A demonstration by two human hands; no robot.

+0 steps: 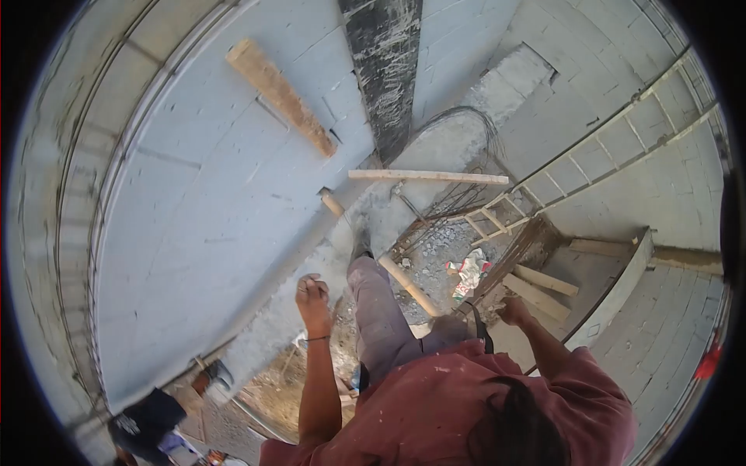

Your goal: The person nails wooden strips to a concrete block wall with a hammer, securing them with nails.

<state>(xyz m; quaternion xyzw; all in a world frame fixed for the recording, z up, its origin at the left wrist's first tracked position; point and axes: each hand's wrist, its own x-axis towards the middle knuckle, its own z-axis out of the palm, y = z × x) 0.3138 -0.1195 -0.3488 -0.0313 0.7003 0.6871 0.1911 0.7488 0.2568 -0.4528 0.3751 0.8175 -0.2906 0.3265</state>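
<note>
My left hand (313,299) is raised beside my bent leg, in front of the pale blue-grey wall (202,194). Its fingers are curled in, and anything inside them is hidden. My right hand (514,311) is closed in a fist on the other side of my body; I cannot make out what it holds, if anything. A dark strap (479,325) hangs a little to the left of that fist. My shoe (362,245) rests on a narrow concrete ledge (318,264) running along the wall.
A wooden ladder (594,159) leans at the right. A thin wooden batten (427,177) crosses ahead, near bent rebar (447,203). Below lie rubble, a white-and-red sack (470,272) and loose planks (540,295). Another person (148,423) is at the lower left.
</note>
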